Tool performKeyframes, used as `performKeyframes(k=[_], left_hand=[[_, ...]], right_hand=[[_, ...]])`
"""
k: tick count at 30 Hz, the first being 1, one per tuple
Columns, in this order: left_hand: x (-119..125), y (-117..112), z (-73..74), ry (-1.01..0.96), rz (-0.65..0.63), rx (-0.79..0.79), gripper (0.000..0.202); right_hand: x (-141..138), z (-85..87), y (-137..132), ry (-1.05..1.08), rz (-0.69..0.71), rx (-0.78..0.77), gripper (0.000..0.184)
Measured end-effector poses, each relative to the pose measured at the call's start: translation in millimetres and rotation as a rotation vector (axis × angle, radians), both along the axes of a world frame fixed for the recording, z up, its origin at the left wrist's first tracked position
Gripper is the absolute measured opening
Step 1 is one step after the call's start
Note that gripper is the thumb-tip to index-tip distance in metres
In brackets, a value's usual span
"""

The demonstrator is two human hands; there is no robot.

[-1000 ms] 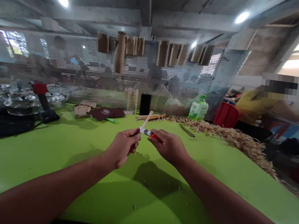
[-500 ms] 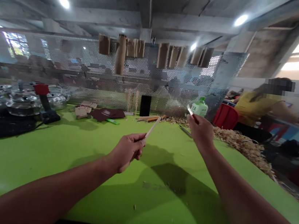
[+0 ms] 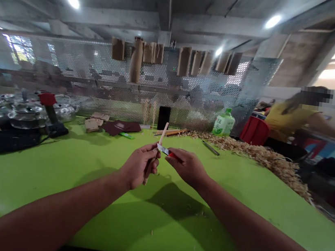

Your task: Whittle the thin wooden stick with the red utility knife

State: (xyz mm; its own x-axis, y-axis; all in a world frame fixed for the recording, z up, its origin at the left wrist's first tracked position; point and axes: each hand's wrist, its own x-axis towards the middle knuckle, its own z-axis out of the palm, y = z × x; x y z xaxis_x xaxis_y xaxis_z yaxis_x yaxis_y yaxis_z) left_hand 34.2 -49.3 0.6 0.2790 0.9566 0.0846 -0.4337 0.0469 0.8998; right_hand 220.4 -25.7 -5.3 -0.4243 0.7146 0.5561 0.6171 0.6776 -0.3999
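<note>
My left hand (image 3: 139, 167) is closed round a thin wooden stick (image 3: 163, 132) that points up and away over the green table (image 3: 55, 176). My right hand (image 3: 187, 166) is closed on a small red-handled knife (image 3: 168, 153). The knife's blade rests against the stick just above my left fingers. Both hands meet over the middle of the table.
Wood shavings (image 3: 262, 154) pile along the right back edge. A green bottle (image 3: 223, 123), a black box (image 3: 163, 117), loose sticks (image 3: 171, 132) and dark red cards (image 3: 121, 126) lie at the back. Metal lids (image 3: 18, 112) and a red-topped tool (image 3: 48, 112) sit left. A person in yellow (image 3: 292, 113) is at right.
My right hand swung out to the far right with the knife, then came back to the stick. My left hand has turned the stick more upright.
</note>
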Motion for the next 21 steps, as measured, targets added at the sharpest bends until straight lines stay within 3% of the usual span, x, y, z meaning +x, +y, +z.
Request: performKeyframes(k=[7,13,21], left_hand=[[0,-1,-1.1,0.054,0.006,0.014,0.014],[2,-11,5.7,0.074,-0.004,-0.018,0.025],[9,-21,3.9,0.103,-0.051,-0.025,0.034]], right_hand=[[4,4.8,0,-0.082,-0.045,0.08,0.024],[8,7.8,5,-0.077,-0.123,0.159,0.026],[75,26.6,49,0.355,-0.511,0.151,0.037]])
